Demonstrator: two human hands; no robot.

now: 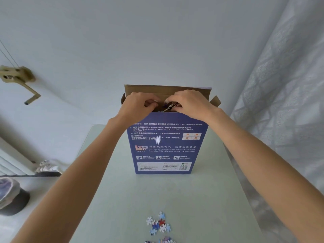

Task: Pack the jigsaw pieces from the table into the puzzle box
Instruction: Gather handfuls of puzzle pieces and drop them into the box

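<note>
Blue puzzle box (166,146) upright at table's (219,199) far end, flaps open; left hand (138,104) and right hand (190,104) pinch jigsaw pieces (169,105) over its mouth; loose pieces (158,224) lie near edge.

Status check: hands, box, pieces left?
Both hands at the box mouth: left hand and right hand pinching jigsaw pieces. Puzzle box upright, flaps open. Loose pieces on the table. Nothing blocking.
</note>
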